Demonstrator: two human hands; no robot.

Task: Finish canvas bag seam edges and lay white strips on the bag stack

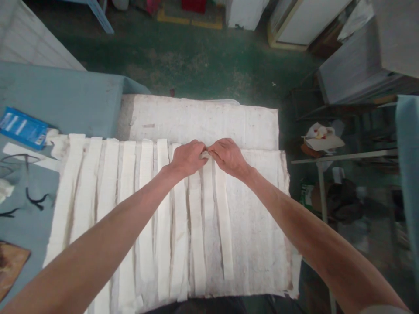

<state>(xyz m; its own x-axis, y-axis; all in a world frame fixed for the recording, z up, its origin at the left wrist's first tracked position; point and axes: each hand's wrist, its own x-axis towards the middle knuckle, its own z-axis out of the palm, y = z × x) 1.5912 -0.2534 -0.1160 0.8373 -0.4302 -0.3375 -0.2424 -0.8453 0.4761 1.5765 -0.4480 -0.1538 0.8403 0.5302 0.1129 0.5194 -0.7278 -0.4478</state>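
Both hands meet near the far edge of a whitish, worn board. With fingers closed, my left hand pinches the upper end of a cream fabric strip. My right hand is closed at the same spot, its fingertips touching the left ones on the strip's end. Another cream strip hangs down just below my right hand. Several more strips lie side by side across the board to the left, partly covered by my left forearm.
A second whitish board lies beyond the first. On the blue-grey table at left are a blue packet, glasses and a brown piece. A metal frame and a shelf with papers stand at right, above a green floor.
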